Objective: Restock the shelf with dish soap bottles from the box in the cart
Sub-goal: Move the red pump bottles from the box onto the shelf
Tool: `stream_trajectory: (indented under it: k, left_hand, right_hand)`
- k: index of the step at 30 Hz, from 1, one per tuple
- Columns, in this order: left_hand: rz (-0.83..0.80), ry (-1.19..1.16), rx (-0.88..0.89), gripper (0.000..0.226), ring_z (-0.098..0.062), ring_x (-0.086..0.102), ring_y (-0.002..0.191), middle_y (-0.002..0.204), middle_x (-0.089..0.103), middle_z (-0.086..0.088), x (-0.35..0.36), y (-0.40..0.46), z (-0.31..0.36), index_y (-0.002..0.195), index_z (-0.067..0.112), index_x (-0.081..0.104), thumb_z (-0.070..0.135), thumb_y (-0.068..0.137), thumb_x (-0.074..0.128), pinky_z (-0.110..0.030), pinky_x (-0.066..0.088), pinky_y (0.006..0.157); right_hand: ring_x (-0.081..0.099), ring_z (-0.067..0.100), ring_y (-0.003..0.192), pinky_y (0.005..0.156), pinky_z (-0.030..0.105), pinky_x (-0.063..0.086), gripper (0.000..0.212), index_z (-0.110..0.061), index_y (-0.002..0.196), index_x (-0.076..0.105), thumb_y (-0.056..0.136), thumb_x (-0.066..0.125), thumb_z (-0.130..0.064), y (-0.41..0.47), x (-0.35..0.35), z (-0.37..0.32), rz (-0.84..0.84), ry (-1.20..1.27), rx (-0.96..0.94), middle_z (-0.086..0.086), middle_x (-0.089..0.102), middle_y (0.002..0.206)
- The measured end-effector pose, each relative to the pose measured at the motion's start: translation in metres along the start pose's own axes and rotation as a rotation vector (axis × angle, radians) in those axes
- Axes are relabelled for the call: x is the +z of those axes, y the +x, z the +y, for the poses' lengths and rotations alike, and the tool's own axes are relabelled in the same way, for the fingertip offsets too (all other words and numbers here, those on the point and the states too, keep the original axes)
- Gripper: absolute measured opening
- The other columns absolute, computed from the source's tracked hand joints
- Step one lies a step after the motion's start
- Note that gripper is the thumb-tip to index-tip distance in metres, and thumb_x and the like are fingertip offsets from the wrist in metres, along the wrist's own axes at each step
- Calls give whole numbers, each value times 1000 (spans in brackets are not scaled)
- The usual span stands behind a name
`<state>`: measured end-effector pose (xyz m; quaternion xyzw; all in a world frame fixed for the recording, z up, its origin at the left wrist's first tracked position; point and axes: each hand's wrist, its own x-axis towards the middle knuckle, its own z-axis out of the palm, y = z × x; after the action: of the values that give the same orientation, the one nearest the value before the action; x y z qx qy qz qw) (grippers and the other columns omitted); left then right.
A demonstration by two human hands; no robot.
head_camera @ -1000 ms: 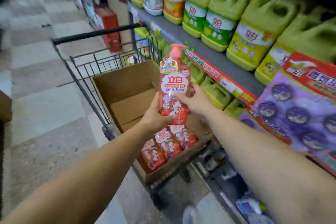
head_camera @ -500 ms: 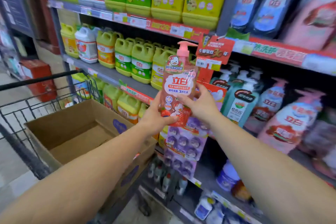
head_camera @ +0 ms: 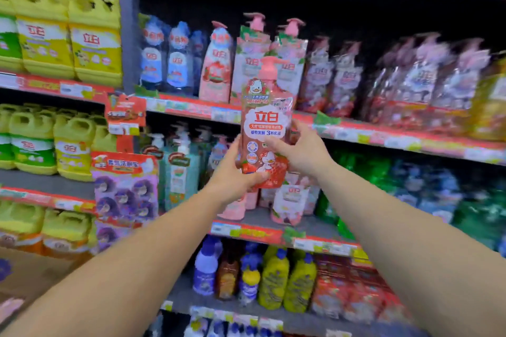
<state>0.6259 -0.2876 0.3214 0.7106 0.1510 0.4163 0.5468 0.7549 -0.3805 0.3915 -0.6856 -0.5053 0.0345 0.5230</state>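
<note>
A pink pump-top dish soap bottle point(head_camera: 265, 128) is held upright in front of stocked supermarket shelving, gripped low on its body between both hands. The left hand point(head_camera: 237, 172) is wrapped around the bottle's lower left side and base, while the right hand point(head_camera: 298, 149) is clasped against its right side, fingers curled onto the label. The bottle's pump head rises above both hands, level with the upper shelf point(head_camera: 356, 130), where similar pink bottles point(head_camera: 256, 57) are lined up directly behind it. Below the hands, a few more pink bottles point(head_camera: 290, 204) are seen standing on the middle shelf point(head_camera: 254, 230), with bare shelf space beside them. To the left of the left hand, teal pump bottles point(head_camera: 179, 169) and yellow jugs point(head_camera: 71, 145) are ranked; green refill packs point(head_camera: 364, 172) are blurred to the right of the right hand. A corner of the cardboard box point(head_camera: 30, 273) is visible under the left forearm; its contents cannot be made out.
</note>
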Motion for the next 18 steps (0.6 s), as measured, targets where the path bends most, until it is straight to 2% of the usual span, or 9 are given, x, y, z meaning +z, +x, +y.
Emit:
stream_trajectory:
  k: [2,4,7,8,9,11,14,17,18]
  left_hand:
    - [-33,0,35,90,-8,66,105,122,66,4,32,15,9,147,31,35,4,75,81,-23,56,81]
    - [-56,20,59,90,-14,64,110,119,67,5,62,31,19,146,33,37,11,72,84,-31,55,91]
    - [-66,46,90,83,-4,64,100,108,66,15,100,58,33,137,34,43,19,69,88,-29,55,89]
    - [-56,46,95,81,-2,64,98,106,65,17,109,67,38,133,36,42,20,68,88,-28,54,90]
    - [-45,62,110,86,-3,64,99,107,65,17,118,81,41,138,32,43,23,66,89,-29,52,94]
    - [-67,135,158,80,-4,64,102,111,67,15,132,112,47,131,27,52,34,61,91,-34,49,100]
    - [-84,212,199,66,-6,64,101,105,66,17,144,156,63,116,27,56,41,61,89,-29,50,95]
    - [-105,248,220,61,-5,63,93,102,64,14,152,199,77,117,24,55,31,67,88,-16,52,78]
    - [-112,259,229,63,-7,64,94,105,65,11,154,212,81,119,21,55,30,67,89,-20,53,82]
  right_hand:
    - [68,10,98,90,37,54,69,-27,123,55,65,80,-54,2,-38,7,60,4,-1,-9,71,106]
    - [67,12,100,87,38,55,67,-27,128,51,71,81,-46,5,-71,13,104,1,13,-9,69,108]
    - [68,16,101,85,44,57,69,-26,129,52,70,82,-46,19,-113,22,175,22,15,-9,69,111]
    - [69,15,100,83,43,58,67,-26,126,54,70,82,-46,25,-124,23,197,19,9,-9,70,109]
    - [69,14,99,80,41,59,61,-25,124,56,72,82,-42,32,-135,25,219,29,-1,-8,71,108]
    - [70,13,97,68,34,58,49,-23,121,58,78,79,-34,50,-155,27,251,28,-26,-6,71,107]
    - [70,15,96,66,34,58,44,-28,119,57,80,77,-36,81,-177,23,278,-4,-71,-7,71,107]
    - [68,12,96,61,27,55,53,-27,127,52,81,76,-38,114,-189,22,332,-44,-103,-9,67,112]
    - [68,12,97,60,25,53,56,-25,129,51,80,76,-38,125,-191,23,354,-51,-120,-9,66,113]
